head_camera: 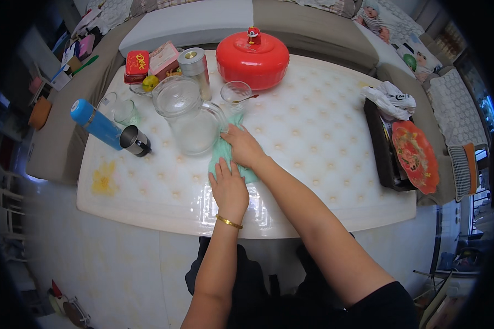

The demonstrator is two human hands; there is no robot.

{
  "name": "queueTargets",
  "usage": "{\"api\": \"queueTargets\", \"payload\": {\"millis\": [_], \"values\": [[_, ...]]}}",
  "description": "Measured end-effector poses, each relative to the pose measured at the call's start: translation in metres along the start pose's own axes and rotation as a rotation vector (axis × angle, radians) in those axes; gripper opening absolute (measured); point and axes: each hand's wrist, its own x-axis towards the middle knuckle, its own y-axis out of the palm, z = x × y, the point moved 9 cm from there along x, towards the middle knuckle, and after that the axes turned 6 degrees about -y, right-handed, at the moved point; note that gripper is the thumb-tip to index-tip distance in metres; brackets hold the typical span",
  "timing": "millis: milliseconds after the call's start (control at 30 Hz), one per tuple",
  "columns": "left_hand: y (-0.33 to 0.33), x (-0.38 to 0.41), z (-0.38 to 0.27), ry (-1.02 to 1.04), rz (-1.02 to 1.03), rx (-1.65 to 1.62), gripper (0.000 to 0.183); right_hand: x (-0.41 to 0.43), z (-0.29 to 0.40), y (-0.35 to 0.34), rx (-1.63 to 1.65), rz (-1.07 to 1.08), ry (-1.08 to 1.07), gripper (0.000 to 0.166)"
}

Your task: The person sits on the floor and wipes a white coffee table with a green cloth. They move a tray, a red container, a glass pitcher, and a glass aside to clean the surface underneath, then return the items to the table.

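Note:
My left hand (230,187) wears a gold bangle (229,222) at the wrist and lies palm down at the left edge of a light green cloth (249,176), its fingers slightly apart. Farther in, my right hand (247,148) rests over the same cloth, fingertips by the handle (216,113) of a clear lidded pitcher (193,131). Whether those fingers pinch the cloth or touch the handle, I cannot tell. Beyond the cloth stands a small glass bowl (235,92) with a spoon (247,99) in it.
Left on the quilted-pattern tabletop (313,135) are a blue thermos (96,123), a steel cup (135,141), and glasses (126,112). Behind the pitcher stand a canister (195,68) and a red tin (136,67). A red lidded container (253,61) stands farther back; a dark box (380,144) with a red tray (415,156) lies right.

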Motion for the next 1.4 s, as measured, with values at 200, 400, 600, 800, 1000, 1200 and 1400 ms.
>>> {"api": "queueTargets", "payload": {"millis": [200, 400, 600, 800, 1000, 1200, 1400], "values": [[-0.011, -0.008, -0.010, 0.014, 0.126, -0.059, 0.018, -0.066, 0.018, 0.005, 0.118, -0.015, -0.179, 0.050], [-0.011, -0.026, -0.011, 0.140, -0.055, -0.014, 0.022, -0.096, 0.034, 0.002, -0.023, -0.094, -0.144, 0.047], [-0.011, -0.020, -0.006, 0.071, -0.043, -0.039, 0.051, -0.008, 0.011, 0.002, -0.174, -0.051, 0.022, 0.048], [-0.005, -0.006, 0.002, 0.060, 0.017, -0.091, 0.053, -0.008, 0.019, 0.008, -0.214, -0.038, 0.020, 0.051], [-0.007, -0.020, 0.003, 0.077, 0.050, -0.120, 0.044, -0.051, 0.033, 0.003, -0.127, -0.125, -0.020, 0.042], [-0.012, -0.016, 0.003, 0.099, -0.081, -0.120, 0.046, -0.011, 0.014, 0.004, -0.167, -0.033, 0.076, 0.045], [-0.016, -0.008, 0.005, 0.123, -0.121, -0.138, 0.012, -0.049, 0.023, 0.003, -0.016, -0.007, -0.034, 0.045]]}}
